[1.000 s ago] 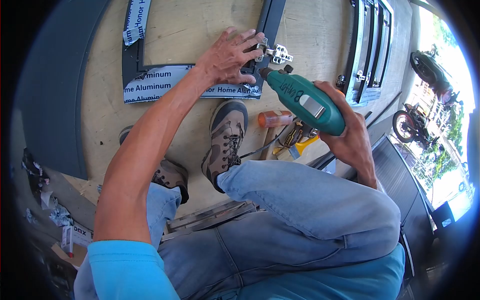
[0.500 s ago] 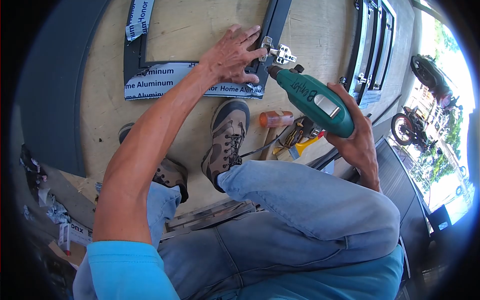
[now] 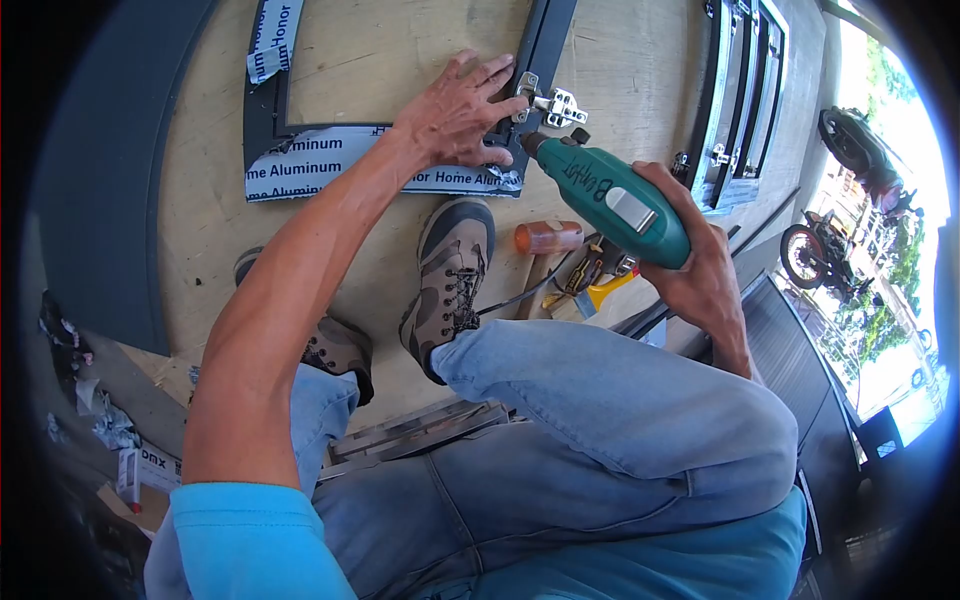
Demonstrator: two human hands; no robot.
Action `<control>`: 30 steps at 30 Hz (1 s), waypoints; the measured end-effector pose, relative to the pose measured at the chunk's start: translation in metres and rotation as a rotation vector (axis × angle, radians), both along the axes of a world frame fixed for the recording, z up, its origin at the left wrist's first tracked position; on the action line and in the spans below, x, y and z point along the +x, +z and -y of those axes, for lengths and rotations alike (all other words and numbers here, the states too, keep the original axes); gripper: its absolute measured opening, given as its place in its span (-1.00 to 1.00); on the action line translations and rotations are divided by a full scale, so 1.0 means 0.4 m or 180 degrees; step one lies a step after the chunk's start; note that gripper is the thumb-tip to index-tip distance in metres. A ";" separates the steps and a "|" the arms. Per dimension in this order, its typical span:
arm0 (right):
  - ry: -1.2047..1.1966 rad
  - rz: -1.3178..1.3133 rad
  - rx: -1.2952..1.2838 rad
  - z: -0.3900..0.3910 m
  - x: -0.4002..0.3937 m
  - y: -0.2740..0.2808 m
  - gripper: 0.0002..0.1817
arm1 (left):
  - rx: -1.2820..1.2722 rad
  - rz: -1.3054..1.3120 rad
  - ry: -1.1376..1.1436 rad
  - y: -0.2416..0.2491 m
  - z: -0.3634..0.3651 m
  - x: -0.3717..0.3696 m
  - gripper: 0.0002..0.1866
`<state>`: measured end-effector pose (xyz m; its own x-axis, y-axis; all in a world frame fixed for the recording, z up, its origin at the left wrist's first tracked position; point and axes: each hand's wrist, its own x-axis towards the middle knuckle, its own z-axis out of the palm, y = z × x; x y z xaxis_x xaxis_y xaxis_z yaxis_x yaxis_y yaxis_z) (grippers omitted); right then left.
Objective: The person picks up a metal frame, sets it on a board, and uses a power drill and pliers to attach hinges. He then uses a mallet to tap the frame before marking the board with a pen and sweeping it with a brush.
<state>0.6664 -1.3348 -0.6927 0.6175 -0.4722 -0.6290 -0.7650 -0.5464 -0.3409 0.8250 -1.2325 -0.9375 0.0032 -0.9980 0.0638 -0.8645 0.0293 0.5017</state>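
A dark aluminium frame (image 3: 262,118) with printed protective film (image 3: 330,165) lies on the plywood surface (image 3: 400,60). A metal hinge (image 3: 560,107) sits on its right-hand bar. My left hand (image 3: 460,115) rests over the frame's corner, fingers spread, with fingertips on the bar and one beside the hinge. My right hand (image 3: 700,265) is wrapped round the rear of a green power drill (image 3: 610,195). The drill's nose points left at the bar, just below the hinge; whether its tip touches the bar is hard to make out.
My shoe (image 3: 455,275) is just below the frame. Right of it lie an orange bottle (image 3: 548,237), a cable and a yellow-handled tool (image 3: 608,288). Another frame with hinges (image 3: 735,110) lies at upper right. Motorcycles (image 3: 815,255) stand farther right.
The drill and my right hand have shifted slightly left, with the nose closer to the bar. My left hand keeps nearly the same place on the frame.
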 end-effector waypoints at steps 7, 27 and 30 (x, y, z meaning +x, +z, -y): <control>0.0664 -0.0707 -0.0029 0.034 0.048 0.008 -0.20 | -0.0040 0.0068 -0.0075 -0.005 -0.004 -0.006 -0.24; 0.1204 -0.0465 -0.0243 0.011 0.088 0.016 -0.22 | 0.0233 -0.0037 -0.0294 0.017 -0.021 -0.016 0.23; 0.1157 -0.0502 -0.0245 0.011 0.085 0.008 -0.12 | 0.0226 -0.0032 -0.0271 0.017 -0.021 -0.017 0.21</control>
<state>0.7006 -1.3392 -0.6894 0.6517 -0.2904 -0.7006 -0.5570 -0.8103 -0.1822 0.8182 -1.2240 -0.9307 -0.0815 -0.9967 -0.0067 -0.8553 0.0665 0.5138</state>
